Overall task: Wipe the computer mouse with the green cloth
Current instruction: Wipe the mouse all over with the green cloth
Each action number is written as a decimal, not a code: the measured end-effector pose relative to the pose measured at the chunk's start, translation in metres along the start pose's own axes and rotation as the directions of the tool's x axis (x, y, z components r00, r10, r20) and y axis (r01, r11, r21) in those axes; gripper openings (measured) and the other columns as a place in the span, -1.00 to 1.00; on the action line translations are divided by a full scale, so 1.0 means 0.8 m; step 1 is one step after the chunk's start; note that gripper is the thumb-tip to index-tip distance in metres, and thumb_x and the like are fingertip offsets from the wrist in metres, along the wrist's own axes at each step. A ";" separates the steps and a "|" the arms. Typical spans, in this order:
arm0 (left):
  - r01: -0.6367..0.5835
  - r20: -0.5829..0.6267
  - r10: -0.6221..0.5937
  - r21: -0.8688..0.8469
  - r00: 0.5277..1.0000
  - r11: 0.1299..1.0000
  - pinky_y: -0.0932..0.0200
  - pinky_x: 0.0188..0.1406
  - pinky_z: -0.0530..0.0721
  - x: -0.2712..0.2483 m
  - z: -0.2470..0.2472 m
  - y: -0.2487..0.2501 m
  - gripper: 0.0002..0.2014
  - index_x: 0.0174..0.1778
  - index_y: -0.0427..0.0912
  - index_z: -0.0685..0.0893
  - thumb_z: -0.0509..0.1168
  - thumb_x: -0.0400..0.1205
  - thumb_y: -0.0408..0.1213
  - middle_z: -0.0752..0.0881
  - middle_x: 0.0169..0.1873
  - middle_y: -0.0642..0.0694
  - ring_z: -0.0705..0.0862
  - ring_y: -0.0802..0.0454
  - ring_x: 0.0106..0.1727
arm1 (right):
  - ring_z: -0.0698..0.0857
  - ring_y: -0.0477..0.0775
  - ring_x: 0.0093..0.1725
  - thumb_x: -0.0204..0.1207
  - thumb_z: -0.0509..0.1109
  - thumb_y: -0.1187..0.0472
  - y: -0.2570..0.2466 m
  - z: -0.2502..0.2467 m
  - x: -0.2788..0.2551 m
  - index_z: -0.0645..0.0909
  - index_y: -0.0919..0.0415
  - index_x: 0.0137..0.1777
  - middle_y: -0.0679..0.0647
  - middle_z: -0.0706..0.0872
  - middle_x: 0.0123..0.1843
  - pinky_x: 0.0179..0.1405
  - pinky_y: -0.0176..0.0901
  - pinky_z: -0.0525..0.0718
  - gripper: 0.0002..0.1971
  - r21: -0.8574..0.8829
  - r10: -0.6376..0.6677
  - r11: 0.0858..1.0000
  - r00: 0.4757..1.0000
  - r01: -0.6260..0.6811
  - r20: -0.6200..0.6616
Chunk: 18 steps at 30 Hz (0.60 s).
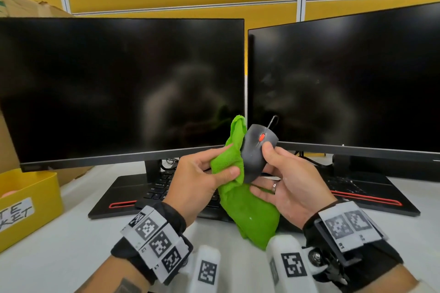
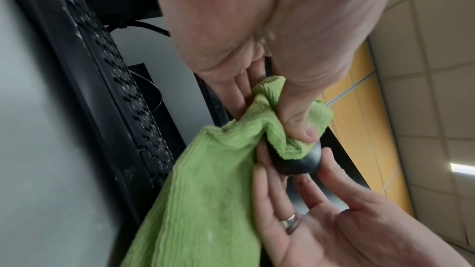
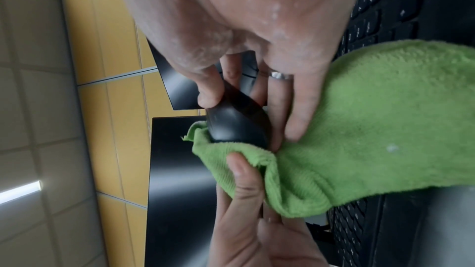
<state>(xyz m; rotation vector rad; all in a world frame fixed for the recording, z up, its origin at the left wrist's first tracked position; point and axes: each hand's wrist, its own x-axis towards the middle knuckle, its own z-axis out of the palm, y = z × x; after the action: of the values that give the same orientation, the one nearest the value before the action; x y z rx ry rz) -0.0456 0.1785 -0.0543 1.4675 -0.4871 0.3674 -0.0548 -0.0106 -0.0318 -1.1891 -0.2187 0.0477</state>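
Note:
A dark grey wired mouse [image 1: 256, 152] with an orange scroll wheel is held up in the air in front of the two monitors. My right hand [image 1: 276, 173] grips it, thumb on top and fingers underneath. My left hand [image 1: 214, 166] pinches the green cloth [image 1: 247, 209] between thumb and fingers and presses it against the mouse's left side. Most of the cloth hangs down below both hands. In the left wrist view the thumb pins the cloth [image 2: 280, 127] onto the mouse [image 2: 300, 163]. The right wrist view shows the mouse [image 3: 233, 123] bedded in the cloth [image 3: 359, 129].
Two dark monitors [image 1: 119, 88] [image 1: 345, 83] stand side by side at the back. A black keyboard [image 1: 159, 188] lies on the white desk under my hands. A yellow bin [image 1: 26, 200] with a label sits at the left edge, a cardboard box behind it.

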 end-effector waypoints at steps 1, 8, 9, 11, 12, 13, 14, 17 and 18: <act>0.001 -0.012 -0.001 -0.017 1.000 1.000 0.04 0.13 0.88 0.000 0.000 0.000 -0.56 0.23 -0.15 0.87 0.60 0.39 -0.36 0.93 0.10 -0.18 0.89 -0.08 0.12 | 0.89 0.23 0.03 0.73 0.37 -0.07 -0.001 -0.001 0.000 0.83 -0.03 0.15 0.12 0.94 0.03 0.12 0.10 0.71 -0.76 -0.016 0.007 1.000 1.000 -0.007 0.002; 0.060 -0.020 -0.065 -0.184 0.998 0.981 -0.25 0.31 0.80 0.002 0.000 -0.003 -0.58 0.34 -0.25 0.82 0.56 0.53 -0.36 0.88 0.20 -0.36 0.82 -0.41 0.31 | 0.72 0.02 -0.11 0.72 0.37 -0.06 0.001 0.002 0.004 0.82 -0.04 0.05 -0.02 0.87 -0.19 -0.10 -0.04 0.50 -0.78 0.006 0.000 1.000 1.000 0.000 -0.025; 0.085 0.033 -0.079 -0.211 0.996 0.974 -0.23 0.32 0.81 0.000 0.004 -0.003 -0.52 0.44 -0.23 0.76 0.49 0.55 -0.39 0.85 0.26 -0.35 0.82 -0.35 0.33 | 0.71 -0.01 -0.12 0.72 0.37 -0.05 0.003 0.004 0.003 0.83 -0.05 0.04 -0.04 0.87 -0.20 -0.09 -0.04 0.49 -0.79 0.011 -0.013 1.000 1.000 0.013 -0.023; 0.140 0.147 -0.106 -0.245 0.983 0.959 -0.20 0.37 0.79 -0.002 0.010 -0.003 -0.42 0.60 -0.17 0.62 0.41 0.61 -0.45 0.80 0.37 -0.36 0.78 -0.30 0.39 | 0.69 -0.05 -0.16 0.71 0.39 -0.02 0.007 0.005 0.002 0.83 -0.04 0.02 -0.09 0.87 -0.21 -0.08 -0.03 0.49 -0.81 0.006 -0.035 0.999 0.999 0.035 -0.014; 0.149 0.173 -0.109 -0.241 0.979 0.959 -0.23 0.39 0.77 -0.002 0.011 -0.003 -0.40 0.63 -0.15 0.59 0.41 0.62 -0.46 0.78 0.39 -0.36 0.76 -0.33 0.43 | 0.69 -0.06 -0.17 0.71 0.40 -0.01 0.008 0.006 0.003 0.84 -0.03 0.03 -0.10 0.87 -0.20 -0.07 -0.02 0.48 -0.81 -0.003 -0.041 0.999 0.999 0.041 -0.013; 0.147 0.173 -0.108 -0.230 0.979 0.962 -0.28 0.41 0.75 -0.002 0.010 -0.004 -0.39 0.64 -0.14 0.59 0.41 0.62 -0.46 0.79 0.39 -0.37 0.74 -0.37 0.45 | 0.68 -0.06 -0.15 0.70 0.41 -0.01 0.009 0.005 0.003 0.85 -0.03 0.04 -0.10 0.88 -0.17 -0.07 -0.02 0.48 -0.81 -0.012 -0.041 0.999 0.999 0.041 -0.014; 0.142 0.163 -0.107 -0.220 0.981 0.965 -0.32 0.42 0.73 -0.001 0.009 -0.004 -0.39 0.63 -0.14 0.61 0.43 0.60 -0.45 0.79 0.38 -0.36 0.73 -0.41 0.46 | 0.68 -0.04 -0.12 0.69 0.42 -0.02 0.010 0.004 0.004 0.86 -0.04 0.06 -0.09 0.89 -0.13 -0.07 -0.02 0.49 -0.81 -0.015 -0.040 0.999 0.999 0.039 -0.017; 0.130 0.143 -0.102 -0.202 0.984 0.971 -0.40 0.47 0.67 -0.001 0.004 -0.001 -0.41 0.60 -0.14 0.64 0.46 0.59 -0.43 0.81 0.37 -0.33 0.73 -0.40 0.47 | 0.69 0.02 -0.03 0.66 0.45 -0.05 0.008 0.001 0.006 0.88 -0.05 0.08 -0.03 0.90 -0.04 -0.09 -0.04 0.52 -0.81 -0.013 -0.031 0.999 0.999 0.031 -0.020; 0.125 0.143 -0.098 -0.193 0.985 0.973 -0.38 0.48 0.67 -0.002 0.003 0.000 -0.41 0.60 -0.15 0.64 0.46 0.59 -0.42 0.80 0.38 -0.32 0.73 -0.38 0.47 | 0.70 0.04 -0.02 0.66 0.45 -0.05 0.007 0.000 0.007 0.88 -0.05 0.08 -0.02 0.89 -0.04 -0.11 -0.05 0.52 -0.80 -0.011 -0.025 1.000 1.000 0.025 -0.018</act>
<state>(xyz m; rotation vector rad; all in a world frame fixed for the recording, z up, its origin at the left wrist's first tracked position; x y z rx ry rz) -0.0472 0.1759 -0.0549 1.3202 -0.5295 0.1267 -0.0490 -0.0078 -0.0362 -1.1969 -0.2179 0.0135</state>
